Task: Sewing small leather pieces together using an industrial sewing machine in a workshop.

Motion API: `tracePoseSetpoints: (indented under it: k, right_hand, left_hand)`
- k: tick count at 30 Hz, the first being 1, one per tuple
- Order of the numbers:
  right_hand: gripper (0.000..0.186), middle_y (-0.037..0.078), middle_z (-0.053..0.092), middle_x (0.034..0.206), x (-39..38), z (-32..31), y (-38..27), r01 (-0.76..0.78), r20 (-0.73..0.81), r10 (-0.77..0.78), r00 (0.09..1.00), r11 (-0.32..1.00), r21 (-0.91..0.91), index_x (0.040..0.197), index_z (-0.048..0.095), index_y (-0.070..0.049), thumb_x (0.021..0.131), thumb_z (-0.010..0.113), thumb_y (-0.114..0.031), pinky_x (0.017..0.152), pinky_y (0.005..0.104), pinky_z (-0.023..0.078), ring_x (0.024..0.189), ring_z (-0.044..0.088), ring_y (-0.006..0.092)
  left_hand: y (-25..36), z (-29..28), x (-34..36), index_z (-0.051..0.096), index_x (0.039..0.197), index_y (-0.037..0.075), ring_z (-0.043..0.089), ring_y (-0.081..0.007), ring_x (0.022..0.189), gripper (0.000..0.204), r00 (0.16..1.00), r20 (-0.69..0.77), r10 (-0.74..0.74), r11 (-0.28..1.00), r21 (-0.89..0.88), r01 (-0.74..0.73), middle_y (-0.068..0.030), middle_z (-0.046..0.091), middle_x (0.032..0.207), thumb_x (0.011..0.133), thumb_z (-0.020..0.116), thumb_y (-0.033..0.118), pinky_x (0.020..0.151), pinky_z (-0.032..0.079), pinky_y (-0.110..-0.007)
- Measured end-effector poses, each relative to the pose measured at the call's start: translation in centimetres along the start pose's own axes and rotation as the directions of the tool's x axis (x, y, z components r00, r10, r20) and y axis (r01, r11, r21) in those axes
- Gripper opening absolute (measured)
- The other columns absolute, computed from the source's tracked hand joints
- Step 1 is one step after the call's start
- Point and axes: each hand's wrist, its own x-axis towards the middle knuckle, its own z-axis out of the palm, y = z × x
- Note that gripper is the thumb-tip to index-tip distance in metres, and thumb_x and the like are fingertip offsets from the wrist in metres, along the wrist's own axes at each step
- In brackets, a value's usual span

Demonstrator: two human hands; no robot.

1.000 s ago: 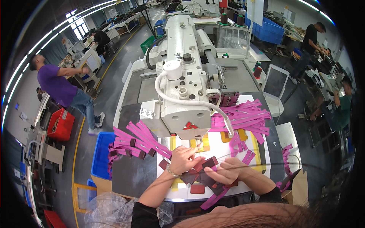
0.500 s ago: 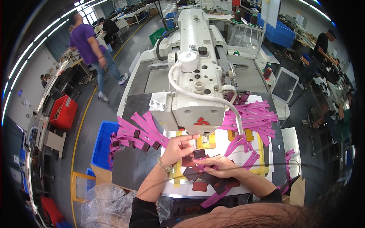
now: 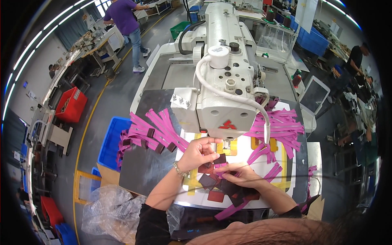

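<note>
We hold a pink zipper end (image 3: 221, 168), the sewing machine (image 3: 228, 110) at its twelve o'clock.
Our right hand (image 3: 241, 174) pinches it between thumb and fingers, just short of a dark patch (image 3: 220, 160); our left hand (image 3: 196, 154), at its ten o'clock, has index finger and thumb spread, the thumb tip at the patch, though whether it grips we cannot tell.
</note>
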Motion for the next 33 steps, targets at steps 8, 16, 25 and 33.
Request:
tracePoseSetpoints:
  k: [8,16,25,33]
  right_hand:
    - [0.034,0.0,0.058,0.075,0.0,0.2,0.4,-0.083,-0.221,0.118,0.968,0.983,0.161,0.111,0.047,-0.003,0.084,0.067,-0.006,0.06,0.018,0.042,0.066,0.053,0.0035]
    - [0.012,-0.005,0.055,0.068,0.1,0.2,0.8,-0.24,-0.163,0.311,0.936,0.906,0.348,0.087,0.057,-0.002,0.087,0.066,-0.01,0.051,0.0175,0.035,0.059,0.046,-0.0006]
    - [0.014,-0.006,0.054,0.067,0.1,0.1,1.4,-0.246,-0.135,0.317,0.939,0.892,0.378,0.082,0.057,-0.002,0.088,0.064,-0.012,0.049,0.0178,0.033,0.056,0.044,-0.0003]
    - [0.013,-0.005,0.054,0.067,0.1,0.0,1.5,-0.266,-0.133,0.334,0.933,0.891,0.369,0.083,0.056,-0.003,0.089,0.064,-0.012,0.049,0.0175,0.033,0.057,0.045,-0.0001]
  left_hand:
    - [0.0,-0.1,-0.2,0.058,0.112,-0.002,0.058,-0.0029,0.064,0.031,0.997,-0.079,0.003,0.992,-0.123,-0.013,-0.0003,0.063,0.074,0.082,0.066,0.002,0.059,0.047,-0.017]
    - [-0.2,0.1,0.0,0.061,0.105,-0.002,0.057,-0.0021,0.064,0.025,0.994,-0.109,0.017,0.99,-0.141,-0.032,0.0017,0.062,0.072,0.081,0.068,0.001,0.059,0.047,-0.017]
    - [-0.3,0.1,0.0,0.062,0.102,-0.002,0.055,-0.0009,0.064,0.023,0.992,-0.123,0.041,0.994,-0.1,-0.053,0.0033,0.06,0.072,0.081,0.068,0.002,0.059,0.045,-0.016]
    - [0.0,0.3,0.1,0.062,0.1,-0.003,0.055,-0.0014,0.063,0.021,0.992,-0.123,0.032,0.995,-0.092,-0.043,0.003,0.061,0.071,0.08,0.068,0.002,0.059,0.046,-0.017]
